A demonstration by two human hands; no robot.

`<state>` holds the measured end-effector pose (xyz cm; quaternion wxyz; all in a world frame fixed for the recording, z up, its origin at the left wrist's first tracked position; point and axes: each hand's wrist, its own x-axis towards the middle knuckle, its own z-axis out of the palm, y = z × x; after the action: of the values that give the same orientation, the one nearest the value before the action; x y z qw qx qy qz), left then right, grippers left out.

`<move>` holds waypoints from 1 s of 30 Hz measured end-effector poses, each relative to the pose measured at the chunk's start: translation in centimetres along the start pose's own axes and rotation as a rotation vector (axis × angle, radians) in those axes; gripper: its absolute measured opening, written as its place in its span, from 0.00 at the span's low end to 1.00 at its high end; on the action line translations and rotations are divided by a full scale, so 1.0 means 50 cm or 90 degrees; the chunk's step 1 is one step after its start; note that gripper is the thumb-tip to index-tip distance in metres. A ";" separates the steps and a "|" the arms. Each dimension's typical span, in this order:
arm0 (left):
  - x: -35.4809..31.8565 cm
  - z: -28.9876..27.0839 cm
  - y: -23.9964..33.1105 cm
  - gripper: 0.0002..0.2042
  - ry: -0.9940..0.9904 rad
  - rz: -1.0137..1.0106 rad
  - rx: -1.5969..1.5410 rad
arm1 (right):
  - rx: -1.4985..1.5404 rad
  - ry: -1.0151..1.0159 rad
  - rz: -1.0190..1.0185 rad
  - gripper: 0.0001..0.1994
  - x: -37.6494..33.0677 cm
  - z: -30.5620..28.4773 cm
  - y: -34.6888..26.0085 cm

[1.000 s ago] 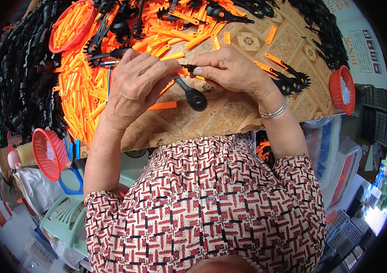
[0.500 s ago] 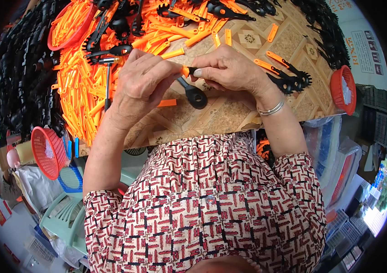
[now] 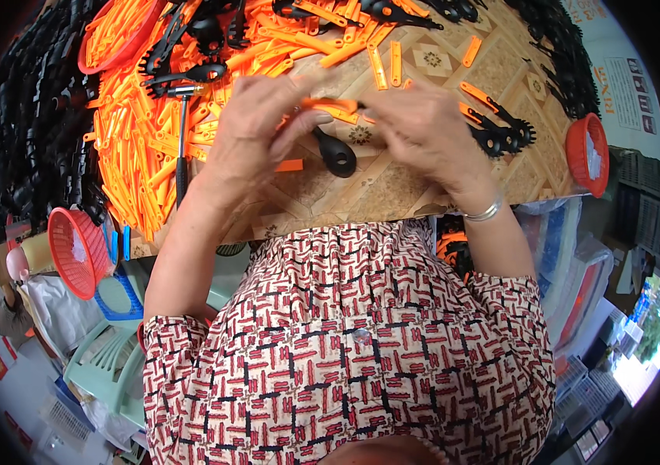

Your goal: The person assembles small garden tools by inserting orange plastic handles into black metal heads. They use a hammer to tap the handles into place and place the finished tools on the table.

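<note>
My left hand (image 3: 260, 132) is closed with thumb and fingers on an orange handle (image 3: 330, 103), its dark end pointing toward my right hand. My right hand (image 3: 430, 132) is at that dark end, its fingers curled but smeared by motion, so whether it grips anything is unclear. Beneath the hands, a black spoon-like utensil head with a hole (image 3: 337, 155) rests on the tabletop (image 3: 306, 205). By my left wrist lies a short orange piece (image 3: 289, 165). A hammer (image 3: 182, 139) with a dark grip lies left of my left hand.
A big heap of orange handles (image 3: 132, 147) covers the table's left side, beside stacked black utensils (image 3: 27, 116). Red baskets stand at the left edge (image 3: 74, 256) and right edge (image 3: 587, 155). Several orange-handled black utensils (image 3: 496, 132) lie right of my right hand.
My hands have moved apart, the right one shifting right and slightly down. More of the orange handle now shows between them.
</note>
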<state>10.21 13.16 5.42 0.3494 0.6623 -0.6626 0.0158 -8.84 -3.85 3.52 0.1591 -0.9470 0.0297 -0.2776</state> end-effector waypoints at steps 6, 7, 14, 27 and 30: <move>-0.016 -0.023 -0.040 0.18 -0.082 0.041 0.196 | -0.316 -0.004 0.218 0.08 -0.116 -0.098 0.102; -0.023 -0.008 -0.038 0.19 -0.143 0.040 0.155 | -0.374 -0.053 0.267 0.08 -0.127 -0.107 0.108; -0.049 0.028 -0.002 0.18 -0.183 0.086 0.166 | -0.321 0.017 0.185 0.07 -0.073 -0.060 0.109; -0.096 0.041 0.078 0.11 -0.062 -0.177 0.223 | -0.169 0.014 0.071 0.08 0.225 0.103 0.115; -0.095 0.053 0.074 0.12 -0.086 -0.178 0.204 | -0.176 0.006 0.050 0.09 0.233 0.134 0.141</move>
<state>5.18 16.44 2.76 0.1930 0.7942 -0.5756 0.0278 4.81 -10.31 2.00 0.0378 -0.9566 0.1053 -0.2690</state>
